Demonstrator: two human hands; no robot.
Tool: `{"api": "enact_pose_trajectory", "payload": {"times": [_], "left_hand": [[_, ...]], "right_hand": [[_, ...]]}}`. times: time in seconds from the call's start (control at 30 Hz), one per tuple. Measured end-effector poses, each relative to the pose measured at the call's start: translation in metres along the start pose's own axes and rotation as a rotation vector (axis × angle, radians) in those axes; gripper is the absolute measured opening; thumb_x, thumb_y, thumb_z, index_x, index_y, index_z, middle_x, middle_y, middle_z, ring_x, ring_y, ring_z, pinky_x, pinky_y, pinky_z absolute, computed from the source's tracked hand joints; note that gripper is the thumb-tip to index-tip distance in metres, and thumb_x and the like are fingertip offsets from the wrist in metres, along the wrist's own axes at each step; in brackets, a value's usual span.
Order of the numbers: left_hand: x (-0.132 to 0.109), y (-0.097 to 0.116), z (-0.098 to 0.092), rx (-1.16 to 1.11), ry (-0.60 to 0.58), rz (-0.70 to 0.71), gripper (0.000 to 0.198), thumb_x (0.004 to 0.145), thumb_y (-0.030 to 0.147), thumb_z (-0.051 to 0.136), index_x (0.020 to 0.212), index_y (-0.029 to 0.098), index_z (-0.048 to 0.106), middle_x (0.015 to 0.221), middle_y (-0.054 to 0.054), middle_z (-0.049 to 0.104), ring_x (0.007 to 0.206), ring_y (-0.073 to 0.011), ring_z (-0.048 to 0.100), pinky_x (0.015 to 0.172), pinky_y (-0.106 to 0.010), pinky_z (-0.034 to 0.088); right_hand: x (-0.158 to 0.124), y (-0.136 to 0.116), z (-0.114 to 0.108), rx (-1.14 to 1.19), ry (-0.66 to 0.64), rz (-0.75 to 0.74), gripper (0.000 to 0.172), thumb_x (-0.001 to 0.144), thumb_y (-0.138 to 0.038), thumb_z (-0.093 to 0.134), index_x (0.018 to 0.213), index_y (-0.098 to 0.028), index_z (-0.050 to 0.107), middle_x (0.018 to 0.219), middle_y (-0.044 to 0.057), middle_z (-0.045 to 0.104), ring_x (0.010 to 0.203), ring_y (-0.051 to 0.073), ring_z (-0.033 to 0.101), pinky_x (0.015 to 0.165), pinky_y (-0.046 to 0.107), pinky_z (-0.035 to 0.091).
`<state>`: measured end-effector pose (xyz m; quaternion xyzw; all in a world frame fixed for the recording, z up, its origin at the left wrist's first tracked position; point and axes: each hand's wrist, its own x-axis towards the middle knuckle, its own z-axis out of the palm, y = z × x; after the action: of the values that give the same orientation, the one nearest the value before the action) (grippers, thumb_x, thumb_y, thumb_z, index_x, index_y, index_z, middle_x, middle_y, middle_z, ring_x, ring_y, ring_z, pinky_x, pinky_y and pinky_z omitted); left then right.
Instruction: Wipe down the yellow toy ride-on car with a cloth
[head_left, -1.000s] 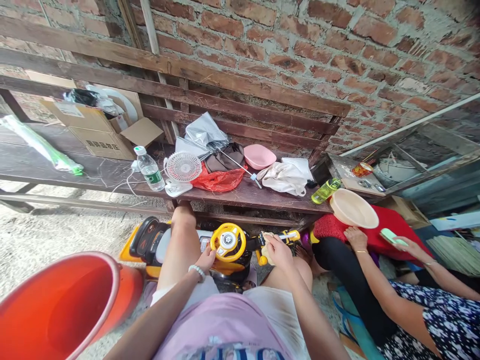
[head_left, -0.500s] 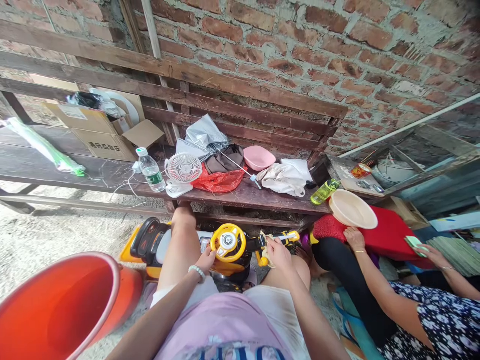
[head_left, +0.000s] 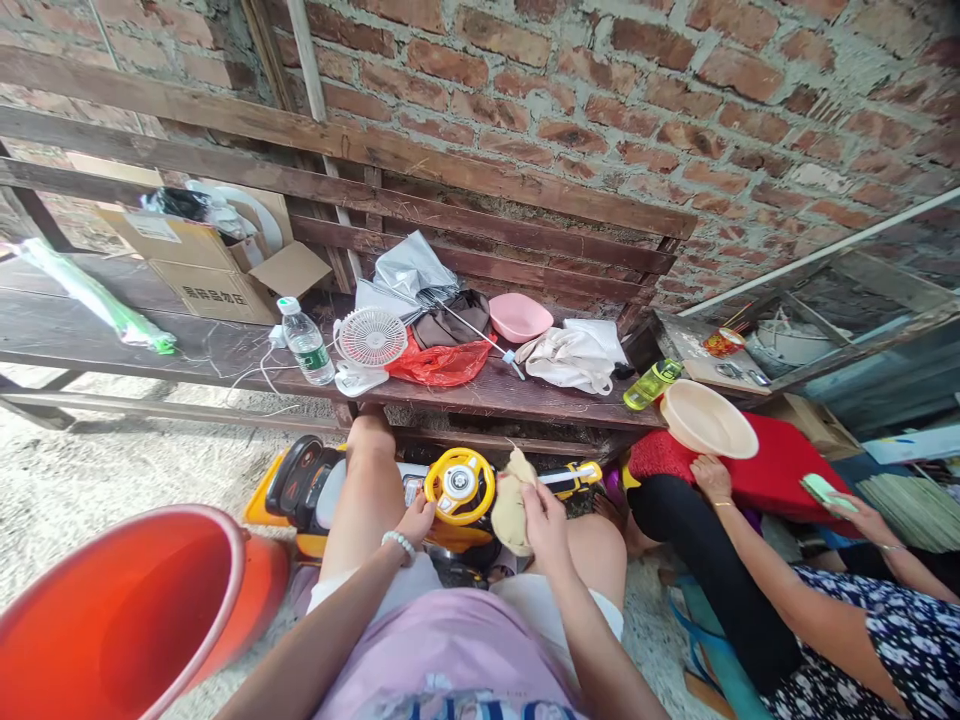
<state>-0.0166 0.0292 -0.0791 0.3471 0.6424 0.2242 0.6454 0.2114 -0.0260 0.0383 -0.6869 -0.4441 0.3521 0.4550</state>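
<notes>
A yellow and black toy ride-on car (head_left: 315, 482) stands on the ground between my knees. My left hand (head_left: 415, 520) grips the lower left rim of its yellow steering wheel (head_left: 459, 486). My right hand (head_left: 545, 510) is closed on a beige cloth (head_left: 511, 505), held up just right of the wheel, in front of the car's yellow-and-black handle (head_left: 570, 477). A pearl bracelet sits on my left wrist.
A big orange bucket (head_left: 112, 610) stands at lower left. The wooden bench (head_left: 525, 392) behind holds a water bottle (head_left: 306, 341), a small white fan (head_left: 369, 344), a red bag, a pink basin (head_left: 517, 316) and a cardboard box (head_left: 202, 265). A person sits at right holding a phone (head_left: 825, 492), beside a cream bowl (head_left: 705, 418).
My right hand lifted the cloth off the car's handle and drew it back toward the steering wheel. The person at right moved the phone hand slightly.
</notes>
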Motion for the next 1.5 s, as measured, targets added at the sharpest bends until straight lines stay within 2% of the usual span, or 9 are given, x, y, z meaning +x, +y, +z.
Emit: {"api": "enact_pose_trajectory", "payload": {"times": [0.17,0.3,0.43,0.63,0.73,0.87,1.1,1.33,1.5], "left_hand": [[-0.007,0.004,-0.001,-0.016,0.002,-0.008,0.022,0.096,0.026,0.056,0.116,0.018,0.061,0.107,-0.009,0.074,0.091,-0.0212,0.075,0.077,-0.031,0.06],[-0.011,0.005,-0.002,-0.02,-0.002,0.023,0.022,0.098,0.024,0.051,0.116,0.018,0.061,0.104,-0.01,0.075,0.093,-0.0219,0.075,0.077,-0.03,0.061],[-0.012,0.009,0.0,0.007,0.022,0.008,0.023,0.1,0.023,0.045,0.115,0.016,0.062,0.107,-0.011,0.075,0.094,-0.022,0.075,0.081,-0.031,0.061],[-0.014,0.011,0.0,0.003,0.001,0.006,0.021,0.1,0.024,0.049,0.114,0.018,0.063,0.106,-0.011,0.076,0.099,-0.0235,0.075,0.08,-0.031,0.061],[-0.015,0.009,-0.001,-0.012,-0.019,0.019,0.02,0.099,0.023,0.052,0.114,0.017,0.063,0.107,-0.011,0.076,0.095,-0.0241,0.076,0.076,-0.031,0.06],[-0.011,0.006,-0.001,-0.005,-0.008,0.024,0.023,0.101,0.022,0.047,0.117,0.015,0.061,0.107,-0.012,0.075,0.09,-0.0224,0.076,0.073,-0.03,0.058],[-0.007,0.003,-0.001,0.029,-0.016,0.032,0.029,0.103,0.024,0.042,0.125,0.015,0.059,0.11,-0.013,0.074,0.091,-0.0208,0.074,0.072,-0.028,0.058],[-0.004,0.002,-0.002,0.095,-0.009,0.021,0.03,0.101,0.026,0.048,0.126,0.015,0.059,0.118,-0.013,0.073,0.094,-0.0216,0.075,0.072,-0.028,0.059],[0.003,-0.002,-0.004,0.116,-0.006,0.031,0.029,0.101,0.03,0.05,0.125,0.017,0.061,0.114,-0.011,0.075,0.096,-0.0209,0.075,0.085,-0.032,0.061]], "right_hand": [[-0.012,0.018,0.057,0.121,-0.098,0.284,0.058,0.096,-0.068,0.042,0.12,-0.027,0.073,0.104,0.009,0.08,0.095,0.029,0.073,0.085,0.045,0.062],[-0.002,0.003,0.022,-0.397,-0.126,-0.068,0.054,0.1,-0.05,0.041,0.142,-0.026,0.064,0.132,0.01,0.07,0.117,0.029,0.067,0.1,0.042,0.056],[0.03,-0.03,-0.014,-0.902,-0.203,-0.346,0.048,0.101,-0.038,0.048,0.147,-0.032,0.06,0.153,0.01,0.052,0.118,0.025,0.065,0.096,0.033,0.054],[0.064,-0.029,-0.012,-1.392,-0.462,-0.167,0.068,0.072,-0.04,0.086,0.137,-0.031,0.065,0.133,0.013,0.06,0.114,0.032,0.062,0.088,0.036,0.053],[0.068,-0.025,-0.009,-1.434,-0.504,-0.188,0.071,0.068,-0.028,0.087,0.136,-0.027,0.066,0.13,0.015,0.062,0.113,0.033,0.063,0.088,0.036,0.053],[0.076,-0.028,-0.001,-1.449,-0.488,-0.184,0.043,0.081,-0.017,0.071,0.124,-0.021,0.073,0.126,0.017,0.068,0.114,0.031,0.066,0.089,0.037,0.054],[0.112,-0.031,0.032,-1.412,-0.457,-0.076,0.026,0.08,-0.02,0.074,0.104,-0.013,0.081,0.105,0.021,0.077,0.105,0.032,0.072,0.089,0.04,0.056],[0.133,-0.054,0.036,-1.283,-0.184,-0.194,0.048,0.096,-0.027,0.056,0.143,-0.018,0.06,0.138,0.02,0.061,0.124,0.032,0.059,0.094,0.041,0.053],[0.111,-0.04,0.045,-1.076,-0.014,-0.256,0.062,0.092,-0.027,0.058,0.154,-0.024,0.048,0.165,0.017,0.034,0.139,0.032,0.046,0.105,0.04,0.048]]}}
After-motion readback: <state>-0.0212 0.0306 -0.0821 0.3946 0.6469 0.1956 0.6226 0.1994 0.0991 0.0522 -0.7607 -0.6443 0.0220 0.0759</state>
